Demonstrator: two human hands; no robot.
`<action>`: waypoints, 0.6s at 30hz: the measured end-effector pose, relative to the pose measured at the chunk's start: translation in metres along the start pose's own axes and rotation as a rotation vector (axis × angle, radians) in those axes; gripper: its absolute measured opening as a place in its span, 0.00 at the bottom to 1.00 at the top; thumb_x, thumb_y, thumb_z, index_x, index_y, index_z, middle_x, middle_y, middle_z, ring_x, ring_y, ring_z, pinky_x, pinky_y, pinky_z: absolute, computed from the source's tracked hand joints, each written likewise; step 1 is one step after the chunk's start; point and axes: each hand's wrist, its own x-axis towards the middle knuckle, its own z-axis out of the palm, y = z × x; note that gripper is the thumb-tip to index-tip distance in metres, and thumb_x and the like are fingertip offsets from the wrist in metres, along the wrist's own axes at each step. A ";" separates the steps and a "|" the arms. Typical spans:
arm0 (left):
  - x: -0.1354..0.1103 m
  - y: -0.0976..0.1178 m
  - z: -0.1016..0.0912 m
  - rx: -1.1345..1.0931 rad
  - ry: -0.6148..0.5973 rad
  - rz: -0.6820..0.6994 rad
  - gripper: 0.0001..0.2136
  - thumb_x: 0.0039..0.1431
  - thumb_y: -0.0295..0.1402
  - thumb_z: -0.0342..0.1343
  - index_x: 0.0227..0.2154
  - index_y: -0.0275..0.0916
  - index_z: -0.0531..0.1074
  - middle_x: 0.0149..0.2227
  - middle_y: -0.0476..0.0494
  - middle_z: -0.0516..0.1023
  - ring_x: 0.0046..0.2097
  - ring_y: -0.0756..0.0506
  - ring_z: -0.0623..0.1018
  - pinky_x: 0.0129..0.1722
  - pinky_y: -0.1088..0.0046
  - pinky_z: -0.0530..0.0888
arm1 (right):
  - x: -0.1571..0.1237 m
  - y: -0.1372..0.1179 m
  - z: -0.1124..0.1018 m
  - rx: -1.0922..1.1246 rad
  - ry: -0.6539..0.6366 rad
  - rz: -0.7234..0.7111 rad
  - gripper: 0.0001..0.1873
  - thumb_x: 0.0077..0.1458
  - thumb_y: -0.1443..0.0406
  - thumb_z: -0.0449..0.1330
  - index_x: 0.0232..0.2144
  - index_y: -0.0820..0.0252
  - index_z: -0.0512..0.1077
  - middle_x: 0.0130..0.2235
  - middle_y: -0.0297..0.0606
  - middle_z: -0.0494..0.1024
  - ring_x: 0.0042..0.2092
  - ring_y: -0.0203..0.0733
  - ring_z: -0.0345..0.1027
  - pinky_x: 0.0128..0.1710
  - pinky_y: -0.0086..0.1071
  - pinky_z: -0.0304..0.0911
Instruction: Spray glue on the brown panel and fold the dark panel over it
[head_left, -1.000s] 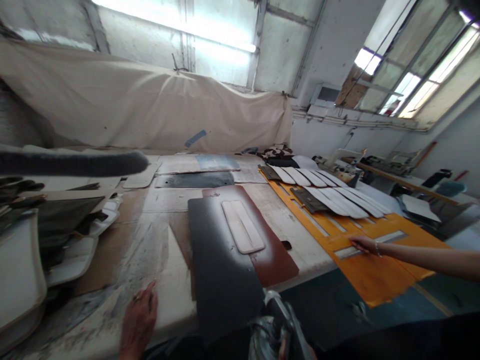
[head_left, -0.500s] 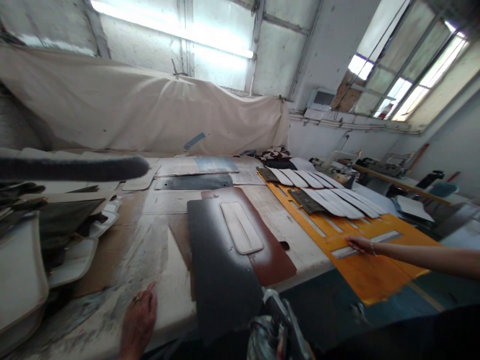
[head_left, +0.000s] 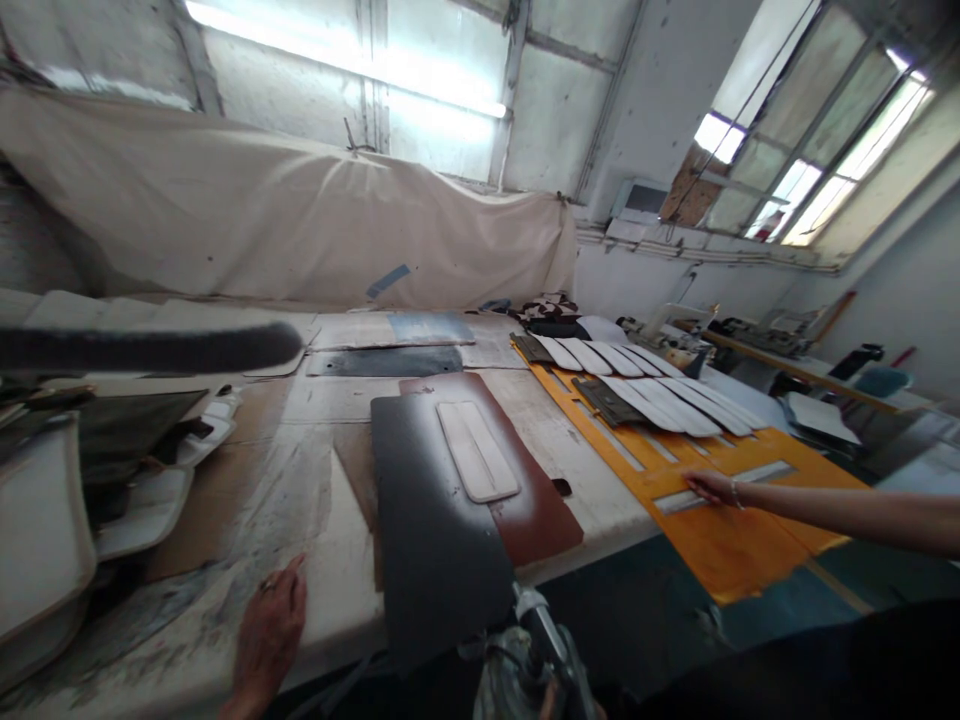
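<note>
spray gun (head_left: 534, 635) hung by the near edge of the table (head_left: 334, 575), clasped by the mostly hidden right hand (head_left: 551, 700); the left hand (head_left: 270, 625) rested loose and empty. beyond, a pale panel (head_left: 478, 452) overlapped a dark sheet (head_left: 435, 540) and a brown sheet (head_left: 544, 515).

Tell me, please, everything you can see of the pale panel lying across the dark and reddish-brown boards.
The pale panel is off-white and elongated, with rounded corners and a thin, slightly darker edge. A narrow crease or seam runs lengthwise along its middle. Its surface looks matt, perhaps fabric-covered; the material is uncertain. It lies flat, its near end angled towards the right of the view, across the dark board and the reddish-brown board, both hazed white around it. No hand touches it.
</note>
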 end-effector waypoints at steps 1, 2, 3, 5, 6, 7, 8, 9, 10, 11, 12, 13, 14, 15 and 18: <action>0.000 0.001 -0.001 0.003 -0.002 0.008 0.20 0.58 0.38 0.37 0.46 0.33 0.66 0.39 0.38 0.75 0.41 0.43 0.74 0.43 0.66 0.70 | 0.009 0.008 -0.010 -0.009 0.008 0.005 0.22 0.49 0.56 0.54 0.08 0.57 0.66 0.11 0.30 0.62 0.18 0.31 0.64 0.13 0.18 0.40; 0.001 0.001 -0.001 0.008 -0.002 0.013 0.20 0.58 0.38 0.37 0.46 0.32 0.66 0.39 0.37 0.75 0.41 0.43 0.74 0.43 0.66 0.70 | 0.018 0.017 -0.021 -0.021 0.023 0.010 0.23 0.49 0.56 0.54 0.07 0.58 0.65 0.10 0.29 0.60 0.16 0.28 0.62 0.13 0.17 0.38; 0.001 0.001 -0.001 0.015 -0.007 0.015 0.20 0.58 0.38 0.37 0.45 0.32 0.66 0.39 0.37 0.75 0.41 0.43 0.74 0.43 0.66 0.70 | 0.027 0.026 -0.032 -0.038 0.039 0.018 0.24 0.49 0.56 0.53 0.06 0.60 0.64 0.09 0.29 0.59 0.14 0.25 0.59 0.13 0.16 0.36; 0.001 0.000 0.000 0.036 -0.022 0.008 0.21 0.58 0.38 0.36 0.45 0.31 0.66 0.39 0.37 0.75 0.41 0.43 0.74 0.42 0.66 0.70 | 0.046 0.046 -0.056 -0.084 0.059 0.046 0.26 0.49 0.57 0.52 0.05 0.63 0.62 0.08 0.28 0.56 0.11 0.19 0.51 0.14 0.15 0.32; 0.001 -0.001 0.001 0.045 -0.029 0.007 0.21 0.58 0.38 0.36 0.45 0.30 0.66 0.39 0.36 0.75 0.40 0.43 0.74 0.42 0.66 0.70 | 0.055 0.055 -0.067 -0.111 0.063 0.061 0.27 0.49 0.58 0.52 0.04 0.64 0.62 0.07 0.27 0.55 0.10 0.17 0.49 0.15 0.14 0.31; 0.001 -0.002 0.002 0.052 -0.034 0.006 0.21 0.58 0.37 0.35 0.45 0.30 0.66 0.39 0.36 0.75 0.40 0.43 0.74 0.42 0.65 0.70 | 0.063 0.064 -0.078 -0.136 0.069 0.064 0.27 0.49 0.59 0.50 0.03 0.66 0.62 0.07 0.27 0.53 0.09 0.15 0.47 0.15 0.14 0.30; 0.001 -0.002 0.003 0.058 -0.039 0.009 0.21 0.58 0.37 0.35 0.45 0.29 0.66 0.39 0.35 0.75 0.40 0.42 0.74 0.43 0.65 0.69 | 0.070 0.072 -0.087 -0.157 0.074 0.063 0.27 0.49 0.60 0.49 0.03 0.67 0.62 0.07 0.26 0.52 0.09 0.15 0.45 0.15 0.14 0.30; 0.001 -0.003 0.004 0.062 -0.043 0.012 0.22 0.58 0.37 0.34 0.45 0.28 0.66 0.39 0.35 0.75 0.41 0.42 0.74 0.43 0.65 0.69 | 0.076 0.079 -0.094 -0.171 0.077 0.064 0.27 0.49 0.60 0.48 0.03 0.68 0.62 0.07 0.26 0.51 0.09 0.14 0.44 0.16 0.15 0.29; 0.000 -0.003 0.005 0.065 -0.044 0.015 0.22 0.58 0.37 0.34 0.45 0.28 0.66 0.40 0.34 0.75 0.41 0.42 0.74 0.43 0.64 0.69 | 0.081 0.084 -0.100 -0.179 0.079 0.071 0.27 0.48 0.61 0.48 0.03 0.68 0.62 0.06 0.25 0.50 0.09 0.14 0.44 0.16 0.15 0.29; 0.000 -0.003 0.005 0.068 -0.044 0.015 0.22 0.58 0.37 0.34 0.45 0.28 0.66 0.40 0.34 0.75 0.42 0.42 0.73 0.44 0.64 0.69 | 0.084 0.088 -0.104 -0.184 0.078 0.087 0.27 0.48 0.61 0.48 0.03 0.68 0.62 0.06 0.25 0.49 0.09 0.14 0.44 0.16 0.15 0.30; 0.000 -0.003 0.005 0.073 -0.041 0.014 0.21 0.58 0.37 0.35 0.45 0.29 0.66 0.41 0.34 0.75 0.42 0.42 0.73 0.44 0.65 0.69 | 0.085 0.090 -0.105 -0.184 0.076 0.111 0.27 0.48 0.61 0.48 0.03 0.67 0.62 0.06 0.25 0.48 0.09 0.14 0.44 0.16 0.15 0.30; 0.000 -0.003 0.005 0.076 -0.037 0.013 0.21 0.58 0.37 0.35 0.45 0.29 0.66 0.41 0.35 0.75 0.42 0.42 0.73 0.44 0.65 0.69 | 0.086 0.091 -0.105 -0.180 0.073 0.138 0.27 0.48 0.62 0.49 0.02 0.66 0.61 0.06 0.25 0.48 0.09 0.15 0.44 0.16 0.15 0.30; 0.000 -0.003 0.006 0.078 -0.034 0.013 0.21 0.58 0.37 0.35 0.45 0.30 0.66 0.41 0.35 0.75 0.42 0.42 0.74 0.44 0.65 0.69 | 0.085 0.090 -0.104 -0.174 0.069 0.161 0.27 0.48 0.62 0.50 0.02 0.65 0.61 0.05 0.25 0.48 0.08 0.15 0.44 0.15 0.15 0.30; 0.000 -0.003 0.006 0.079 -0.028 0.012 0.20 0.58 0.37 0.36 0.45 0.30 0.66 0.41 0.35 0.75 0.42 0.42 0.74 0.44 0.65 0.69 | 0.084 0.088 -0.101 -0.167 0.070 0.169 0.27 0.48 0.62 0.50 0.01 0.64 0.60 0.05 0.25 0.47 0.08 0.16 0.43 0.15 0.15 0.30; 0.000 -0.004 0.006 0.075 -0.015 0.021 0.20 0.58 0.37 0.36 0.45 0.30 0.66 0.41 0.35 0.75 0.43 0.42 0.74 0.44 0.65 0.69 | 0.074 0.072 -0.086 -0.139 0.072 0.163 0.28 0.47 0.60 0.53 0.01 0.62 0.58 0.05 0.25 0.44 0.08 0.17 0.41 0.14 0.15 0.29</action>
